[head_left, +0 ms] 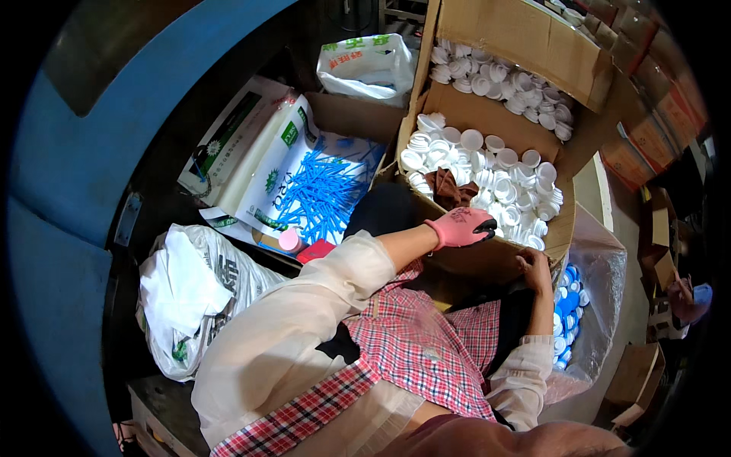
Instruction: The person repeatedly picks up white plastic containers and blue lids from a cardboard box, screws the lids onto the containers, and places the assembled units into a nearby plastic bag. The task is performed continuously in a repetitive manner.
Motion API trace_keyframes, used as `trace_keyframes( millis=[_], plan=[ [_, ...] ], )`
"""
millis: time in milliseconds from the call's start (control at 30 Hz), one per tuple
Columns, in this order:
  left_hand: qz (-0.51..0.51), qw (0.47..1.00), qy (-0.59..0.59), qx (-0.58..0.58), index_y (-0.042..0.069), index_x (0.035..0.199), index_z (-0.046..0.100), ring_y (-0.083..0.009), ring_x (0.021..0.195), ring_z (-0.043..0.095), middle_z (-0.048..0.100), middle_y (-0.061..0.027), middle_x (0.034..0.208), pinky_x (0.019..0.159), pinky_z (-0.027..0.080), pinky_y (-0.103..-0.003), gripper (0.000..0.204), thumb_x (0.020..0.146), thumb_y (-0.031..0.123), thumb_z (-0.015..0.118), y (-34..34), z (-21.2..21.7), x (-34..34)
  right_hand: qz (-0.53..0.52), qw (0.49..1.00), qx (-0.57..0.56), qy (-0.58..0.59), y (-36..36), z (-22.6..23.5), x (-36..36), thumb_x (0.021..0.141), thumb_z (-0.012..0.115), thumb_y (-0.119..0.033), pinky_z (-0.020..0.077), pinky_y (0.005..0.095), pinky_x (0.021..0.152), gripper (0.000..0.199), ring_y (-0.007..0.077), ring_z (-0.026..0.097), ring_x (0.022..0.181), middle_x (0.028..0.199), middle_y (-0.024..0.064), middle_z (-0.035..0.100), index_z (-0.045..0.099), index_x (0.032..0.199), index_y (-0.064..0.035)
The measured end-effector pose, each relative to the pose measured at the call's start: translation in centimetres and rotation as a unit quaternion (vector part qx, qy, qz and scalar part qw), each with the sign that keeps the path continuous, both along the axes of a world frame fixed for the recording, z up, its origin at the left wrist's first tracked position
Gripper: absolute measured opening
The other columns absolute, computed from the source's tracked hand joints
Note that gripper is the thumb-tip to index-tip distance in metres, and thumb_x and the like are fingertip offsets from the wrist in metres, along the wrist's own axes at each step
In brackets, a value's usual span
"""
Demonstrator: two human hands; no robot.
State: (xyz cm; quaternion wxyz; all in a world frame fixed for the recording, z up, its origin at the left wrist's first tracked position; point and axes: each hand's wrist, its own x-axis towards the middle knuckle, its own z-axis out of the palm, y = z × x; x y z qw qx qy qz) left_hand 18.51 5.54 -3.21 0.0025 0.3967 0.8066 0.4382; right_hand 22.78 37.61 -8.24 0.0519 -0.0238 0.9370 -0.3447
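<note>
My left hand (461,227) wears a pink glove with dark fingertips. It hovers at the near rim of a cardboard box (562,228) full of white plastic caps (502,186), its fingers curled together. Whatever the fingers hold, if anything, is hidden. Bare, my right hand (536,268) is at the box's near right corner with bent fingers; I cannot make out what is in them. A crumpled brown cloth (451,189) lies on the caps just beyond my left hand.
On the left, a lined carton holds blue plastic sticks (324,186), with a pink round piece (290,240) near its edge. A clear bag of blue and white caps (567,312) stands right. Further away are a white bag (369,68), a stuffed sack (190,293) and cartons (647,145).
</note>
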Motion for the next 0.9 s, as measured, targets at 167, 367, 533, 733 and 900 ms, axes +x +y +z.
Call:
trace_keyframes(
  millis=[167, 367, 533, 733, 900],
  plan=[
    [0.016, 0.998, -0.045, -0.042, 0.002, 0.110, 0.059, -0.0336, 0.102, 0.058, 0.061, -0.0159, 0.108, 0.088, 0.046, -0.038, 0.031, 0.086, 0.020, 0.060, -3.3, -1.3, -0.2, -0.019, 1.000, 0.016, -0.011, -1.1, 1.0, 0.0, 0.080, 0.069, -0.008, 0.0488, 0.0347, 0.064, 0.015, 0.0236, 0.063, 0.068, 0.074, 0.0158, 0.065, 0.066, 0.091, 0.0019],
    [0.270, 0.942, 0.013, 0.200, 0.001, 0.118, 0.058, -0.0338, 0.108, 0.059, 0.062, -0.0212, 0.114, 0.095, 0.046, -0.039, 0.042, 0.077, 0.005, 0.063, -11.2, 6.2, -2.1, 0.001, 0.998, 0.056, 0.029, -2.0, 2.2, 1.3, 0.081, 0.067, -0.004, 0.0495, 0.0336, 0.065, 0.011, 0.0234, 0.063, 0.071, 0.080, 0.0154, 0.064, 0.065, 0.091, 0.0013],
    [0.424, 0.822, -0.132, 0.357, -0.002, 0.106, 0.062, -0.0288, 0.095, 0.065, 0.068, -0.0147, 0.102, 0.087, 0.049, -0.036, 0.022, 0.091, 0.012, 0.058, -25.2, -1.2, -14.5, 0.097, 0.978, 0.114, 0.143, -7.4, 4.7, -0.3, 0.073, 0.067, 0.001, 0.0492, 0.0394, 0.075, 0.024, 0.0349, 0.059, 0.085, 0.090, 0.0161, 0.060, 0.062, 0.096, 0.0000],
    [0.473, 0.866, -0.141, -0.087, 0.007, 0.109, 0.063, -0.0359, 0.107, 0.059, 0.065, -0.0162, 0.111, 0.091, 0.047, -0.042, 0.036, 0.083, 0.031, 0.065, -29.7, -18.4, -24.9, 0.134, 0.974, 0.049, 0.174, -16.7, 2.9, -7.2, 0.077, 0.072, -0.007, 0.0459, 0.0411, 0.084, 0.026, 0.0349, 0.055, 0.097, 0.103, 0.0142, 0.058, 0.062, 0.101, -0.0033],
    [0.403, 0.843, -0.115, -0.337, 0.011, 0.124, 0.056, -0.0331, 0.111, 0.058, 0.063, -0.0167, 0.115, 0.094, 0.047, -0.041, 0.048, 0.081, 0.027, 0.068, -28.6, -27.1, -30.7, 0.072, 0.987, 0.088, 0.118, -19.2, 0.3, -9.0, 0.081, 0.068, -0.017, 0.0479, 0.0402, 0.070, 0.018, 0.0348, 0.059, 0.083, 0.087, 0.0141, 0.062, 0.066, 0.094, -0.0047]
  ],
)
